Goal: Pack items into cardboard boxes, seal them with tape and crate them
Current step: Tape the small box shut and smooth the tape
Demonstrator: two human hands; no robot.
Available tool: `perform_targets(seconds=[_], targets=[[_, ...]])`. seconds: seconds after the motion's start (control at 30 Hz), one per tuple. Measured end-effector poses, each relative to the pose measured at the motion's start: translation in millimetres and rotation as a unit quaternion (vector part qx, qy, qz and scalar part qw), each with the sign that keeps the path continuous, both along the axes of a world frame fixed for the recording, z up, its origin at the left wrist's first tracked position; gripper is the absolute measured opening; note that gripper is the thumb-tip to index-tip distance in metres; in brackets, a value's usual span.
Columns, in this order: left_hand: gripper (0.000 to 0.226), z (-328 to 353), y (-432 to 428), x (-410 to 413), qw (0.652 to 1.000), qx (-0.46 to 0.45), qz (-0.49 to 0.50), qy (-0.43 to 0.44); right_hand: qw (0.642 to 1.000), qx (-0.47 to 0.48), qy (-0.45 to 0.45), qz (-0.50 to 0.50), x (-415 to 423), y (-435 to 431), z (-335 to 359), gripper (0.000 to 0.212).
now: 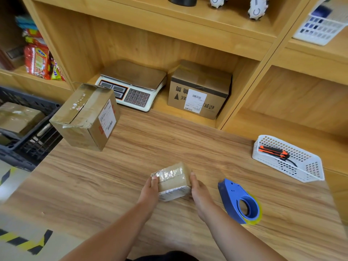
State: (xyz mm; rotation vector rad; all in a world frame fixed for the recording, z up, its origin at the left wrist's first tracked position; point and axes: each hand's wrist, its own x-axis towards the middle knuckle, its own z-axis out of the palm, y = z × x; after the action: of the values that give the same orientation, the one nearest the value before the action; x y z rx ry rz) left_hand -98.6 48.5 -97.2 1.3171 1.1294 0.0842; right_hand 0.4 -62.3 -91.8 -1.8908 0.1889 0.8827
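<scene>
Small glossy-taped cardboard box [173,182]: L hand [150,188] grip pinches edge, R hand [200,192] grip flat against side.

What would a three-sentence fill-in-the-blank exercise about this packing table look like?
1. The small box, between the left hand and the right hand, lies to the ____ of the tape dispenser.
2. The utility knife lies in a white ____.
3. The tape dispenser's plastic body is ____.
Missing words: left; basket; blue.
</scene>
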Motion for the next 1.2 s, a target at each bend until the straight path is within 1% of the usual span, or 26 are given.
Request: perform_targets(seconds=[0.07, 0.13, 0.23, 0.27, 0.33, 0.43, 0.5, 0.53, 0.6, 0.63, 0.7, 0.73, 0.83, 0.87, 1.03, 1.13, 1.2], targets=[[0.039, -0.7, 0.2, -0.4, 1.000, 0.019, -0.008, 0.008, 0.999, 0.031, -0.023, 0.006, -3.4, 3.6, 5.5, 0.041], [0.033, 1.3, 2.7, 0.1, 0.999, 0.044, -0.026, 0.007, 0.996, 0.025, -0.083, 0.035, -2.6, 6.4, 12.1, 0.033], [0.048, 10.5, 5.0, 0.7, 0.998, 0.021, -0.036, -0.046, 0.980, -0.006, -0.181, 0.087, 1.1, 8.0, 16.4, 0.029], [0.050, 13.5, 5.9, 1.0, 0.997, 0.014, -0.038, -0.068, 0.974, -0.016, -0.203, 0.098, 1.1, 8.4, 15.3, 0.029], [0.045, 18.0, 3.9, 1.8, 0.993, 0.006, -0.044, -0.105, 0.967, -0.037, -0.223, 0.116, 1.6, 9.7, 10.9, 0.029], [0.041, 15.7, 0.5, 2.2, 0.991, 0.000, -0.057, -0.125, 0.965, -0.039, -0.228, 0.124, 0.3, 7.8, 6.0, 0.023], [0.029, 15.3, -0.6, 1.8, 0.989, 0.007, -0.070, -0.133, 0.968, -0.027, -0.221, 0.118, -1.7, 6.9, 7.6, 0.021], [0.025, 15.1, -0.7, 2.1, 0.988, 0.015, -0.075, -0.134, 0.969, -0.025, -0.215, 0.120, -3.8, 7.4, 8.3, 0.023], [0.018, 13.4, -0.9, 2.0, 0.988, 0.034, -0.071, -0.133, 0.970, -0.039, -0.200, 0.133, -9.4, 11.5, 8.3, 0.036], [0.017, 11.9, -1.6, 1.6, 0.988, 0.040, -0.072, -0.130, 0.970, -0.051, -0.193, 0.137, -12.4, 14.5, 7.9, 0.045], [0.025, 9.5, -2.9, 1.3, 0.987, 0.052, -0.079, -0.127, 0.969, -0.081, -0.194, 0.134, -17.2, 19.5, 5.6, 0.058], [0.027, 7.7, -3.3, 1.6, 0.987, 0.055, -0.082, -0.128, 0.967, -0.091, -0.198, 0.129, -17.9, 20.6, 4.8, 0.056], [0.019, 4.4, -2.6, 3.2, 0.986, 0.049, -0.089, -0.130, 0.968, -0.083, -0.203, 0.122, -15.4, 20.2, 5.6, 0.029], [0.019, 4.8, -2.4, 4.1, 0.986, 0.051, -0.092, -0.126, 0.966, -0.083, -0.211, 0.125, -14.1, 19.2, 6.9, 0.025], [0.018, 5.1, -2.8, 4.9, 0.984, 0.058, -0.104, -0.133, 0.965, -0.086, -0.226, 0.097, -11.9, 17.1, 8.3, 0.038], [0.015, 7.9, -2.5, 6.4, 0.987, 0.054, -0.102, -0.115, 0.969, -0.102, -0.207, 0.091, -9.5, 17.6, 13.9, 0.036], [0.019, 6.2, -1.2, 7.2, 0.987, 0.065, -0.113, -0.099, 0.971, -0.113, -0.189, 0.096, -5.9, 21.0, 19.0, 0.031]])
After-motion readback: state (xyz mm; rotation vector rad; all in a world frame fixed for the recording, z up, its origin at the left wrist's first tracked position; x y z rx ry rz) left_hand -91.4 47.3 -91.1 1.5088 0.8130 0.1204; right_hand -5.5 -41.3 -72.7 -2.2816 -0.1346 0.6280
